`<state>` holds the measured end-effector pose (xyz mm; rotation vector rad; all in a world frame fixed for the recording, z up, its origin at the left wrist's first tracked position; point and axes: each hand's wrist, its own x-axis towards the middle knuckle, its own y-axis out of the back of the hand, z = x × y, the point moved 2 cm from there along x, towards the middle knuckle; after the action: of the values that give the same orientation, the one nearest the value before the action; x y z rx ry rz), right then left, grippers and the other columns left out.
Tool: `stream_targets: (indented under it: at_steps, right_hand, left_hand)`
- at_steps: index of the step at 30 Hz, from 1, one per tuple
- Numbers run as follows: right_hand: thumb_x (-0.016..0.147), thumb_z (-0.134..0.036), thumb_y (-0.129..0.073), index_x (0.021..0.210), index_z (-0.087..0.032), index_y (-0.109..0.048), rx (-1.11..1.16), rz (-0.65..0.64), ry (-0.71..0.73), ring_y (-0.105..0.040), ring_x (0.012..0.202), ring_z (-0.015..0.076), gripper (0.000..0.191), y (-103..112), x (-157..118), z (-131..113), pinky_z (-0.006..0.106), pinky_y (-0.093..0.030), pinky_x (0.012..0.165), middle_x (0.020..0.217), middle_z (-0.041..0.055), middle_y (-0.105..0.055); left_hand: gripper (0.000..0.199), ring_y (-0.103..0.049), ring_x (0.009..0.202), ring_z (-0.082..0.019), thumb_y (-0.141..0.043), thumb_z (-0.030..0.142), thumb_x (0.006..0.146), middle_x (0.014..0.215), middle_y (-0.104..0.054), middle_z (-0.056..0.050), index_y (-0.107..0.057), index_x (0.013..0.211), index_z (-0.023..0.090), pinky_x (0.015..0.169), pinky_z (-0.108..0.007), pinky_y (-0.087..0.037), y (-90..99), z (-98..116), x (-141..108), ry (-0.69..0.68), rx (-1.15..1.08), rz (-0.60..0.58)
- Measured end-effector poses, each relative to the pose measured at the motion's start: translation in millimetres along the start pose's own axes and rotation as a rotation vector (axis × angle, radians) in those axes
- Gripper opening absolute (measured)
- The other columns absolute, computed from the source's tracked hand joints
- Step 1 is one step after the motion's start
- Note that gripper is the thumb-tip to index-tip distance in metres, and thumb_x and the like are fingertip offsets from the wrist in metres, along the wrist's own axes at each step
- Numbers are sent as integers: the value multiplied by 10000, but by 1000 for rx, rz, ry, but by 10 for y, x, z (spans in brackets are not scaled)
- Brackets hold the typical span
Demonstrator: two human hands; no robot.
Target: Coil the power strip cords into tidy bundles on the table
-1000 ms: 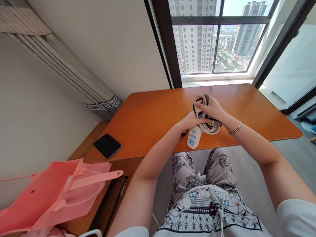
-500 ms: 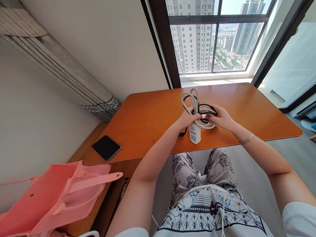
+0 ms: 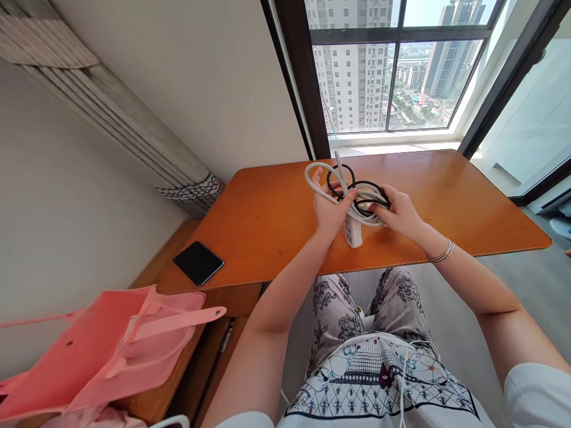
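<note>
A bundle of coiled white and black cables point(image 3: 366, 215) is held above the orange-brown table, near its front edge. A white power strip point(image 3: 353, 233) hangs below the coil, tilted, its outlet face turned to the left. My left hand point(image 3: 332, 205) grips the left part of the bundle, thumb in front and fingers behind, with a white loop sticking out past the fingers. On the other side my right hand point(image 3: 396, 211) closes around the right end of the coil, thumb inside it. The fingertips of both hands are partly hidden by the cables.
A dark phone-like or tablet-like slab point(image 3: 198, 263) lies at the left end of the table point(image 3: 267, 220). An open pink bag point(image 3: 116, 351) stands at lower left. Behind the table are a window point(image 3: 392, 77) and a tied curtain point(image 3: 134, 131).
My left hand has turned and moved slightly up and left, swinging the white loop leftward. The power strip has rotated and risen a little, and the black plug end is no longer visible.
</note>
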<state>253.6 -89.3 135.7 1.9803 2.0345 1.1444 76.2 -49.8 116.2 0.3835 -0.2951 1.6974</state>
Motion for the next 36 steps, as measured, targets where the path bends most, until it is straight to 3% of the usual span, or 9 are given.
stream_targets:
  at_steps: [3, 6, 13, 19, 23, 26, 29, 34, 36]
  right_hand:
    - [826, -366, -595, 908, -236, -557, -76, 2, 60, -549, 680, 197, 158, 15, -28, -47, 321, -396, 658, 758, 12, -632]
    - [842, -353, -569, 894, -248, -541, -192, -25, 186, -538, 659, 216, 121, 39, -50, -102, 338, -386, 659, 742, 35, -629]
    - [819, -260, -537, 846, -249, -522, -301, -260, 507, -553, 712, 243, 33, 88, -8, -282, 384, -408, 740, 767, 62, -631]
    - [845, -303, -588, 779, -266, -554, -167, -417, 581, -551, 770, 242, 83, 200, 98, -520, 428, -443, 830, 735, 35, -598]
    - [852, -293, -621, 860, -278, -645, -152, -363, 631, -589, 1030, 284, 29, 309, 197, -607, 525, -442, 1007, 898, 48, -675]
    - [865, -233, -595, 1020, -266, -676, -180, -260, 686, -481, 1349, 331, 178, 365, 274, -587, 598, -377, 1138, 1298, 74, -643]
    - [875, -157, -540, 1247, -259, -612, -161, -275, 715, -328, 1524, 336, 392, 334, 327, -527, 591, -362, 1198, 1639, 71, -363]
    - [839, -79, -520, 1612, -291, -226, -41, -409, 733, -198, 1602, 305, 854, 206, 377, -520, 541, -311, 1263, 1722, 83, -212]
    - [817, -72, -526, 1644, -298, -158, -26, -464, 741, -195, 1602, 302, 934, 186, 393, -556, 528, -297, 1274, 1718, 76, -221]
  left_hand:
    - [899, -705, 1070, -220, -824, 501, 788, 1229, -687, -106, -324, 1503, 282, 944, -358, -565, -29, -36, 0, 5, -53, 42]
    - [835, -686, 1146, -226, -822, 520, 783, 1316, -640, -119, -385, 1453, 282, 976, -351, -555, -29, -73, 52, 7, -107, 26]
    - [511, -710, 1011, -225, -740, 342, 706, 1157, -721, -88, -615, 1179, 195, 905, -348, -563, 10, 10, 143, 213, -286, -183]
    - [459, -674, 926, -228, -561, 331, 640, 1002, -729, -69, -693, 1052, 175, 833, -332, -543, 96, 156, 193, 126, -138, -380]
    - [405, -646, 1012, -250, -537, 345, 645, 999, -706, -59, -691, 975, 168, 900, -339, -526, 162, 228, 225, 51, -89, -589]
    - [356, -629, 966, -240, -538, 350, 665, 947, -689, -44, -672, 936, 163, 888, -349, -530, 191, 300, 213, 44, -64, -739]
    - [310, -627, 859, -216, -553, 370, 681, 862, -683, -26, -669, 888, 170, 810, -337, -549, 211, 370, 199, 101, -49, -853]
    - [321, -671, 791, -255, -586, 407, 635, 809, -723, -55, -695, 831, 178, 720, -374, -585, 242, 410, 224, 150, -79, -973]
    - [290, -686, 745, -274, -603, 414, 632, 750, -723, -70, -703, 778, 185, 680, -392, -587, 260, 370, 253, 76, -16, -882]
